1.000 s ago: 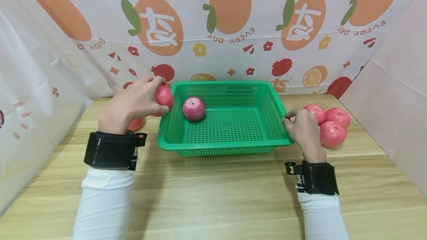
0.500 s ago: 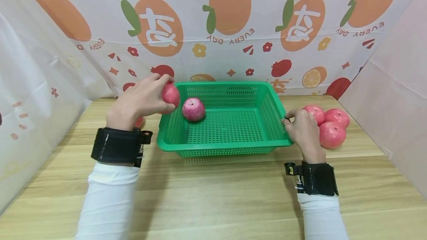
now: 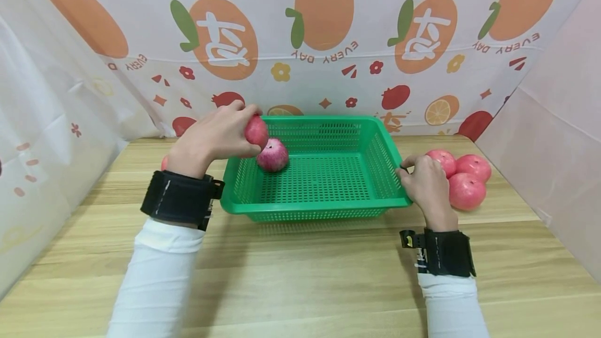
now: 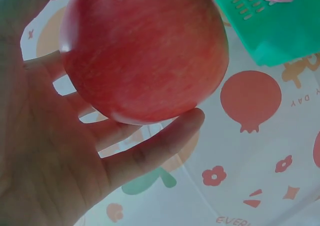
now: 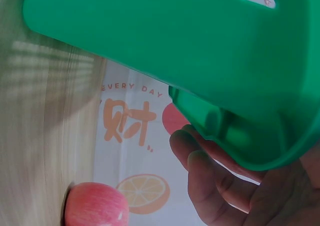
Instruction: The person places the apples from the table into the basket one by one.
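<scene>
In the head view, we are seeing the left hand point(image 3: 218, 132) grasping a red apple point(image 3: 256, 132) at 10 o'clock of the green basket point(image 3: 319, 207), hiding that corner's rim and slightly overlapping the streaked purple-pink fruit point(image 3: 273, 156) lying inside at 9 o'clock. Farther out at 9 o'clock, a red patch point(image 3: 164, 163) is peeping past the left wrist, too covered for us to identify. At 3 o'clock the right hand point(image 3: 427, 184) is gripping the basket's edge and partly blocking the nearest of three clustered red apples point(image 3: 467, 191) on the wooden table point(image 3: 319, 275). In the left wrist view, the held apple is running off at 12 o'clock, and the basket and a pink fruit are being cut off between 1 and 2. In the right wrist view, the basket is filling 12 o'clock, fingers are curling beneath its rim toward 4 o'clock, and one apple is being cropped at 7.
</scene>
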{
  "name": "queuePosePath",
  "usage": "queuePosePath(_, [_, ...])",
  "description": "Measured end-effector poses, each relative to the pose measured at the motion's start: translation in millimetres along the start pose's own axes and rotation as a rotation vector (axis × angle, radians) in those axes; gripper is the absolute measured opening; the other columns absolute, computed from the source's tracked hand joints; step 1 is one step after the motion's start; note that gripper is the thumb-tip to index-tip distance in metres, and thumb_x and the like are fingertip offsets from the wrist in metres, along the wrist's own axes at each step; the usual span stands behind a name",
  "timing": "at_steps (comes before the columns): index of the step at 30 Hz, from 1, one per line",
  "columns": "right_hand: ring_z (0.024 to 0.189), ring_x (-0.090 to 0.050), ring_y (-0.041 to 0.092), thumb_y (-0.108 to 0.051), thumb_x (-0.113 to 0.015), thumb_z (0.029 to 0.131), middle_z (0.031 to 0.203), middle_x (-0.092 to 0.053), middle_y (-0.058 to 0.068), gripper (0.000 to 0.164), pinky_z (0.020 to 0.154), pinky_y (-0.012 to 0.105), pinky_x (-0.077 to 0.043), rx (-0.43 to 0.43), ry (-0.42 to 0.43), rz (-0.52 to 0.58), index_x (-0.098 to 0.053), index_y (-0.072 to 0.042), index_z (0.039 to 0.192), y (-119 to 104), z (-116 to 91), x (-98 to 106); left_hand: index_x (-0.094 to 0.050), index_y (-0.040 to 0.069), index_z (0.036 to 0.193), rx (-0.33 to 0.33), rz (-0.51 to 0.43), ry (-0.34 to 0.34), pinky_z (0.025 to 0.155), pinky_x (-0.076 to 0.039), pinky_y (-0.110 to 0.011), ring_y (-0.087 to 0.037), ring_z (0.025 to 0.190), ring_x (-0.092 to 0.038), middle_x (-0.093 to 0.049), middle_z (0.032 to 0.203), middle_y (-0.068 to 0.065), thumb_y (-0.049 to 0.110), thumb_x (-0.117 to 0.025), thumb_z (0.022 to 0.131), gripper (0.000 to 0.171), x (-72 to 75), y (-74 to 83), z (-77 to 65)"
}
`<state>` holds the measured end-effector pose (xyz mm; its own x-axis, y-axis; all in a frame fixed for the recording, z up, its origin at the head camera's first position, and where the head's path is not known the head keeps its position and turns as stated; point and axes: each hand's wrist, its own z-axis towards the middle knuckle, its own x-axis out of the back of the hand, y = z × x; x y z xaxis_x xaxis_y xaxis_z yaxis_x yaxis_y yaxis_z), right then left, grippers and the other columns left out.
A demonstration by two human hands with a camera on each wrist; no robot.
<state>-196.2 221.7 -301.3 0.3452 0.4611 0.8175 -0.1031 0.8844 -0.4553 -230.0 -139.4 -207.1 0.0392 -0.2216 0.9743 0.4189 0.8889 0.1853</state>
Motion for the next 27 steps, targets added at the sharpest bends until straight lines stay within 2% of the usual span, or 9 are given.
queuePosePath(9, [0.069, -0.052, 0.03, -0.012, -0.06, 0.083, 0.09, -0.063, 0.024, 0.019, 0.052, 0.04, -0.046, -0.008, -0.001, 0.007, -0.065, 0.003, 0.094, 0.0, 0.2, -0.1, -0.045, 0.012, 0.123, -0.056, -0.023, 0.011, 0.068, -0.05, -0.045, -0.027, 0.089, -0.048, -0.045, 0.109, -0.013, 0.029, -0.067, 0.069, 0.061, -3.8, 2.0, 9.1])
queuePosePath(19, [0.069, -0.052, 0.03, -0.013, -0.06, 0.083, 0.09, -0.063, 0.024, 0.02, 0.053, 0.041, -0.046, -0.008, -0.003, 0.006, -0.065, 0.003, 0.094, 0.2, 0.2, -0.2, -0.042, 0.012, 0.124, -0.071, -0.039, 0.003, 0.069, -0.051, -0.046, -0.028, 0.091, -0.047, -0.043, 0.112, -0.015, 0.027, -0.069, 0.07, 0.062, -7.6, 5.7, 14.8])
queuePosePath(27, [0.067, -0.052, 0.03, -0.013, -0.06, 0.083, 0.089, -0.063, 0.024, 0.02, 0.051, 0.04, -0.046, -0.006, -0.001, 0.005, -0.065, 0.003, 0.094, 0.3, 0.2, -0.5, -0.042, 0.013, 0.122, -0.081, -0.054, 0.018, 0.07, -0.05, -0.047, -0.03, 0.092, -0.045, -0.042, 0.105, -0.018, 0.028, -0.07, 0.071, 0.06, -11.4, 6.7, 17.4])
